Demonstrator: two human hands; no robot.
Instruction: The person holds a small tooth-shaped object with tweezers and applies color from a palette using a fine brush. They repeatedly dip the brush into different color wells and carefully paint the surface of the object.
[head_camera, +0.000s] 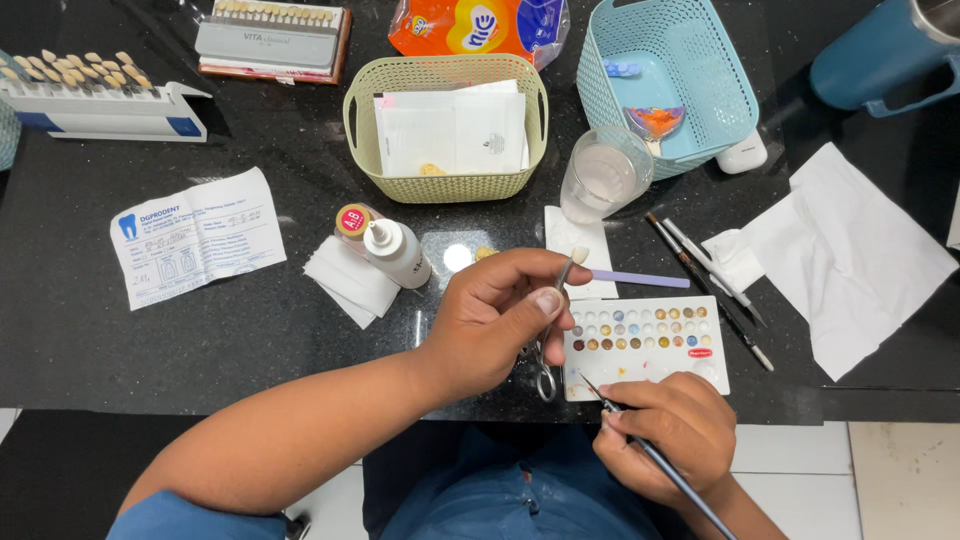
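L hand (497, 320) is closed round metal clamp tweezers (553, 322), thumb pressed on the shaft; at the tip sits a small tooth-shaped crown (579, 255), held up over the black countertop (80, 340) w/ the tip just above a white tissue strip (580, 240). R hand (668, 432) pinches a fine brush (640, 440) pen-style, its tip resting on the lower left corner of the white stain palette (646, 345), a tray w/ rows of small coloured wells. Palette lies just right of the L hand, near the counter's front edge. A lilac-handled tool (640, 279) lies betw. crown and palette; two more brushes (710, 290) lie diagonally at the palette's right. Behind: clear plastic cup (603, 173), small white dropper bottle (396, 252) on a folded tissue, beige basket (445, 185) w/ papers, light blue basket (690, 60). Far left: tooth shade guide (95, 95) and a printed form (197, 236). Large white tissue (850, 255) at right.
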